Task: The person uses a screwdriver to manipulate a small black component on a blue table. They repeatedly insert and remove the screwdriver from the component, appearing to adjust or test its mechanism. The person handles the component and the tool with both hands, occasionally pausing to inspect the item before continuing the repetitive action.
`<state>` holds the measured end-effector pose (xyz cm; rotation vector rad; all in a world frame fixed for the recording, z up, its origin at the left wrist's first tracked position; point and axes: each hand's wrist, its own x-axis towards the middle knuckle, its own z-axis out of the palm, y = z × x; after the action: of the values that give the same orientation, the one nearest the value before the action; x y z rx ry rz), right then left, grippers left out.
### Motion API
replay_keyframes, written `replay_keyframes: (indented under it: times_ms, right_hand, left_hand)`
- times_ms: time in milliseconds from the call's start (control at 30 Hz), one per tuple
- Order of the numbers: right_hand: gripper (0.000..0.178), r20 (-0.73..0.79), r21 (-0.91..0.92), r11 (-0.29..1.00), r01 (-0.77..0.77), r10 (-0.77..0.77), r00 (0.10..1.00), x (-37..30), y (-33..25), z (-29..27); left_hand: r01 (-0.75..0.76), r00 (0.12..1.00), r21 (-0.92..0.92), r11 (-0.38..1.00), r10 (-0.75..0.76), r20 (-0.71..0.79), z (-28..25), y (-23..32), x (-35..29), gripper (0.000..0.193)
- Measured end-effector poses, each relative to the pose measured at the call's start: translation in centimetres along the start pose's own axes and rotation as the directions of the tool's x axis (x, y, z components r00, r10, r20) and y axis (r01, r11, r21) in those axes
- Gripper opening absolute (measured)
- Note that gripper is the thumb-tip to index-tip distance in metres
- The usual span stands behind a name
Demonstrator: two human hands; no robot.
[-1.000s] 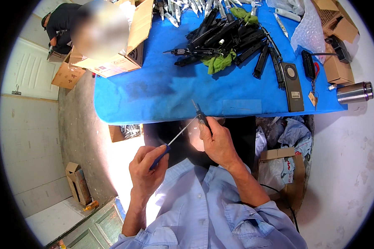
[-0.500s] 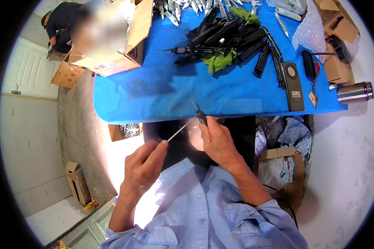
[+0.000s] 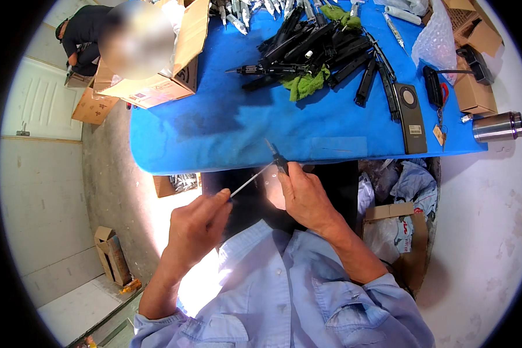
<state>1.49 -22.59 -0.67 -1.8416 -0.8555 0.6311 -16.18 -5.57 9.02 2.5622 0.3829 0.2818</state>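
My left hand (image 3: pixel 200 217) is closed, thumb and fingers pinched on a thin pale rod (image 3: pixel 250 182); a bit of dark blue shows where the rod meets the fingers, and its rear end is hidden. The rod's far end meets a slim black tool (image 3: pixel 280 162) with a narrow pointed metal tip, tilted up and to the left. Wrapped around that tool's lower part, my right hand (image 3: pixel 307 194) holds it just off the table's front edge. Both hands are over my lap, below the blue-covered table (image 3: pixel 214 145).
A heap of black slim tools (image 3: pixel 313 46) lies at the back with green cloths (image 3: pixel 304 87). To the right are a dark flat device (image 3: pixel 412 119), red-handled scissors (image 3: pixel 443 95) and a steel flask (image 3: pixel 497 126). An open carton (image 3: pixel 151 90) stands left; another person (image 3: pixel 84 37) sits beyond.
My left hand has shifted slightly left and turned, its thumb now higher on the rod. The right hand and the black tool have barely moved.
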Motion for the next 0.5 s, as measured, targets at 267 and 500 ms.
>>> replay_keyframes:
  times_ms: [267, 500]
  right_hand:
    - [0.020, -0.026, -0.006, 1.000, -0.008, 0.008, 1.000, -0.1, 0.1, 0.2]
    - [0.018, -0.031, 0.004, 0.999, -0.038, 0.038, 0.999, 0.0, -0.1, 0.3]
  left_hand:
    - [0.597, 0.780, -0.645, 0.477, -0.534, 0.327, -0.3, -1.3, 0.6, 0.023]
    - [0.152, 0.986, -0.158, 0.976, -0.160, -0.038, -0.4, 0.7, 1.0, 0.027]
